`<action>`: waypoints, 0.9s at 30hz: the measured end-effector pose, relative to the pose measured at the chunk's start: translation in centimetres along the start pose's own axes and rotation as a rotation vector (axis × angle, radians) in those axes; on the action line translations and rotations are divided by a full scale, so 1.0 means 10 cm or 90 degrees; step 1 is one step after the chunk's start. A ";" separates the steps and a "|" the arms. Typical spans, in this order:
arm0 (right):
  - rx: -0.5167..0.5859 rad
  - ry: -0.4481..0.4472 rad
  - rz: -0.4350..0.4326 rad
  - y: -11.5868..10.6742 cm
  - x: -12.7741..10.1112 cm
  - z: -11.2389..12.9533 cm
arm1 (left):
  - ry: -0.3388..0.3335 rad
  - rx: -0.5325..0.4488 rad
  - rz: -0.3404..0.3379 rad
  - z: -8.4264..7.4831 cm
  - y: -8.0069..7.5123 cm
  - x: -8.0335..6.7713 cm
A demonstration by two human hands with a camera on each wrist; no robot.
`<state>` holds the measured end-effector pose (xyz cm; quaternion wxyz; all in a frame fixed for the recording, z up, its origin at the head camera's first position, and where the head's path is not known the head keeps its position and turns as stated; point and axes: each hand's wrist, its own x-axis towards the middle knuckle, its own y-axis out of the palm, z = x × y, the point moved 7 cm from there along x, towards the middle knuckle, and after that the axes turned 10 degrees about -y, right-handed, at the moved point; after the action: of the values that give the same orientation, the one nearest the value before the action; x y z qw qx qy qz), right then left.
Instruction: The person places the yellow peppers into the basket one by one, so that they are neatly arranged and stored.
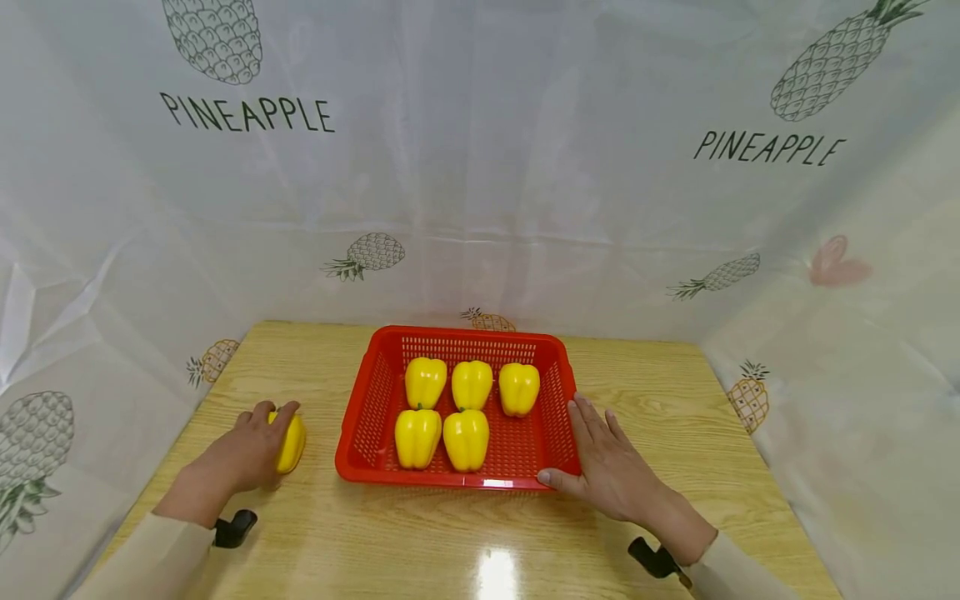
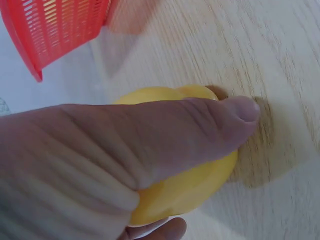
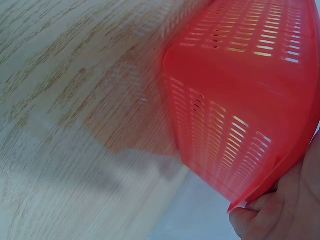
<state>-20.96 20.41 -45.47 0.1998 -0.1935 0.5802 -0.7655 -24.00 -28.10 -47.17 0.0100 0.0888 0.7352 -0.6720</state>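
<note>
A red slotted plastic basket (image 1: 375,400) stands mid-table and holds several yellow bell peppers (image 1: 467,438). One more yellow pepper (image 1: 292,442) lies on the wood left of the basket; my left hand (image 1: 251,454) grips it, fingers curled over its top, thumb across it in the left wrist view (image 2: 200,135). My right hand (image 1: 607,467) rests with straight fingers along the basket's right rim, thumb (image 1: 558,481) at the front right corner. The right wrist view shows the basket wall (image 3: 240,100) from outside with my thumb tip (image 3: 247,220) under its rim.
The wooden table (image 1: 675,400) is enclosed on three sides by a white pineapple-print curtain (image 1: 480,167). Bare wood lies in front of the basket and to its right. A black wrist-camera mount (image 1: 234,528) shows at each sleeve.
</note>
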 end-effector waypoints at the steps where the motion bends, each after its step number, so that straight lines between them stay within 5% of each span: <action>1: 0.000 0.000 0.000 0.00 0.00 0.00 | 0.000 0.003 0.000 0.01 0.00 0.00; 8: -0.001 0.001 -0.001 0.00 0.01 0.00 | -0.014 -0.005 -0.033 0.03 -0.02 0.03; 27: -0.008 0.000 -0.005 0.00 0.00 0.01 | 0.013 -0.160 -0.225 -0.08 -0.35 0.10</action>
<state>-20.92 20.30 -45.47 0.1956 -0.1974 0.5838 -0.7628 -25.37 -27.48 -43.74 -0.1044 -0.0364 0.8173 -0.5656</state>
